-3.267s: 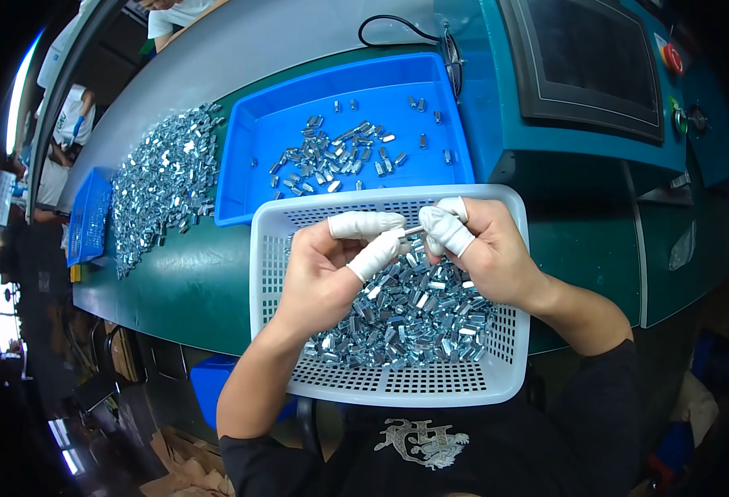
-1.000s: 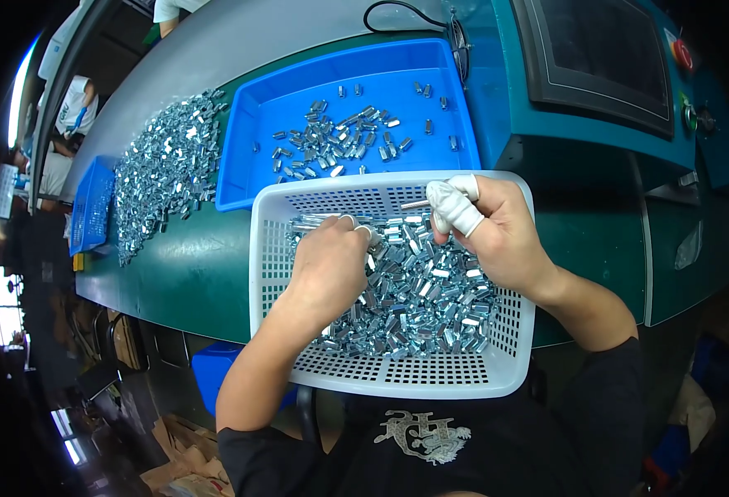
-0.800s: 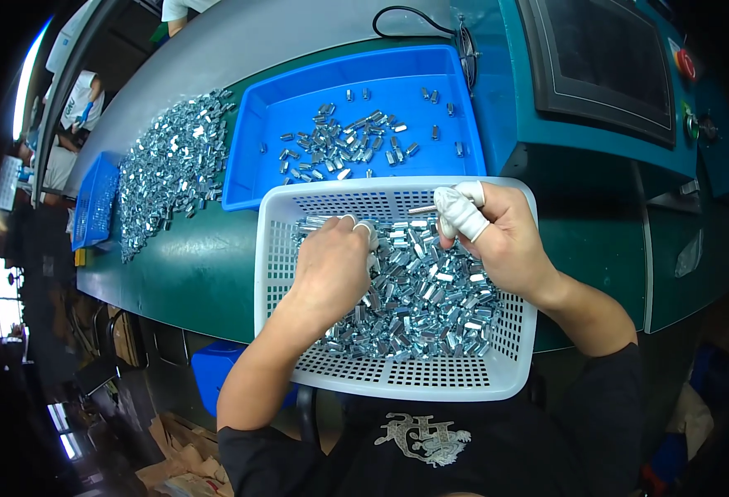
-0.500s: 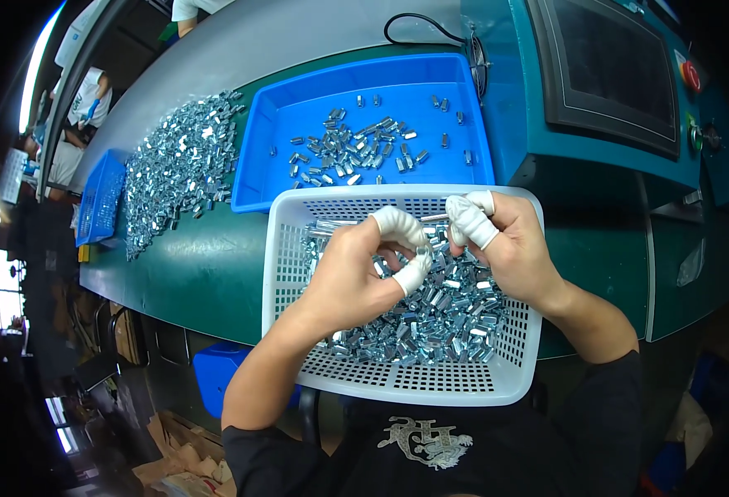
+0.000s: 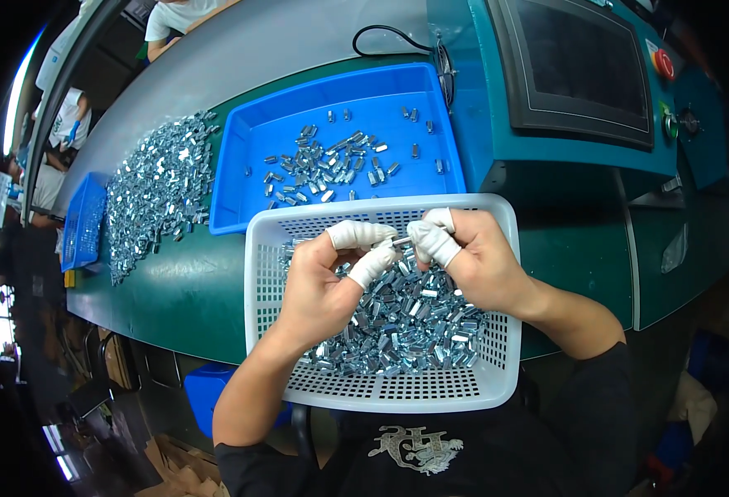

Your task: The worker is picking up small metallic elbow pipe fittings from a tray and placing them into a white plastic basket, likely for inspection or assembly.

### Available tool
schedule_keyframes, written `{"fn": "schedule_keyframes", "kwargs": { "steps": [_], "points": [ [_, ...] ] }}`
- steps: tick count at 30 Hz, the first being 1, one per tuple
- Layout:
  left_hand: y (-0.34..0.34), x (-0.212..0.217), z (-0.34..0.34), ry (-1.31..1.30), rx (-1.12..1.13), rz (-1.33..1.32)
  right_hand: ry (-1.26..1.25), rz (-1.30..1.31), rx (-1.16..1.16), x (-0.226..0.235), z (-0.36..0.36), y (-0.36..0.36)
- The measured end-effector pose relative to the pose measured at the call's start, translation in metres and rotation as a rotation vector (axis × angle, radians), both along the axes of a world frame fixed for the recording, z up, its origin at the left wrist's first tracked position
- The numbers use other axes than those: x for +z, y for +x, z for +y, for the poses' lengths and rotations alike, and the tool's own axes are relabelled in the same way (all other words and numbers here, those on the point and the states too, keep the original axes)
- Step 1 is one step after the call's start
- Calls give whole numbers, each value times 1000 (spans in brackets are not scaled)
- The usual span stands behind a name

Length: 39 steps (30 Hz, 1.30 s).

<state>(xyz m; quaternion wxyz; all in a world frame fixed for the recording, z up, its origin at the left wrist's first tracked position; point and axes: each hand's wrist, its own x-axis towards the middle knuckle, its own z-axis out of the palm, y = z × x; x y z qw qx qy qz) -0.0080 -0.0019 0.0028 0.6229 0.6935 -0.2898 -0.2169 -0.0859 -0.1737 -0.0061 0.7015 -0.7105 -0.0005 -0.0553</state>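
A white mesh basket (image 5: 258, 273) in front of me holds a heap of small shiny metal parts (image 5: 406, 323). Both hands hover over the heap with white cots on the fingertips. My left hand (image 5: 323, 282) and my right hand (image 5: 468, 261) meet above the basket and pinch one small metal part (image 5: 401, 242) between their fingertips. Behind the basket a blue tray (image 5: 248, 141) holds several more of the same parts.
A large pile of metal parts (image 5: 157, 186) lies on the green table (image 5: 174, 286) at the left, beside a second blue bin (image 5: 79, 224). A teal machine with a dark screen (image 5: 575, 66) stands at the back right. Other people sit at the far left.
My left hand has risen from the heap with a part and come up to my right hand; now both pinch one part together.
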Motion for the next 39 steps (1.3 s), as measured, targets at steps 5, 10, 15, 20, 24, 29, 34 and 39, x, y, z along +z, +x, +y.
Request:
{"fn": "schedule_keyframes", "kwargs": {
  "steps": [5, 10, 15, 20, 24, 29, 34, 39],
  "points": [
    [-2, 4, 2, 73, -15, -208, -150, -135, -35, 5, 3, -3],
    [-7, 7, -1, 96, 21, -284, -59, -104, -27, 2, 3, -1],
    [-5, 10, 0, 158, 2, -392, -47, -55, -1, 0, 1, -2],
    [-2, 5, 2, 18, -78, -58, 73, 6, 49, 4, -1, -1],
    [-2, 3, 1, -72, -54, 133, 110, 63, 45, 11, -2, -3],
    [0, 2, 3, -103, -111, 145, 106, 7, 71, 8, -2, -2],
    [2, 3, 0, -29, -55, 45, -33, -154, -56, -5, 6, -1],
    [37, -1, 9, 208, 236, -377, 95, 1, -145, 9, 0, 2]
  ]
}}
